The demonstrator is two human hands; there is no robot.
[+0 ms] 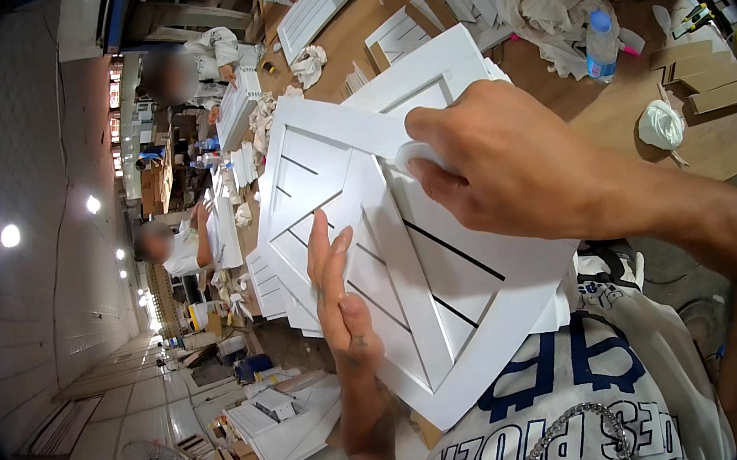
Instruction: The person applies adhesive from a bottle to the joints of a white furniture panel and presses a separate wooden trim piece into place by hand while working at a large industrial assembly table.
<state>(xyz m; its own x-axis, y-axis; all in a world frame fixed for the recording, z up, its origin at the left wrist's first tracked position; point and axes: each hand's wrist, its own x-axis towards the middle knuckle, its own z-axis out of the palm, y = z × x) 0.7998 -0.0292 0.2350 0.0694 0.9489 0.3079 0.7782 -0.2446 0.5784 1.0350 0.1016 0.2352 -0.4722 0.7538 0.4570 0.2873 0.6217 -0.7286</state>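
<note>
A blue-capped bottle [601, 51] is just beside a crumpled pale cloth [551, 10], near brown cardboard pieces [706, 74].

A white, flat framed panel with a diagonal brace and thin dark grooves [405, 262] lies slantwise, face up, overlapping other white panels. A small, white, rounded pad [420, 157], partly hidden, is gripped in the right hand [503, 163] over the panel's face.

Workbench [612, 115]: broad, flat brown top, bare in patches
Bottle [601, 45]: clear plastic, blue cap, standing upright with a pink object [631, 41] just beside it
Cloth [549, 10]: crumpled, off-white, near the bottle
Cardboard pieces [720, 92]: flat, brown, loosely grouped
White bundle [660, 125]: gathered up, near the cardboard
Grooved panel [315, 18]: white, farther along, near a smaller crumpled cloth [309, 66]
</note>
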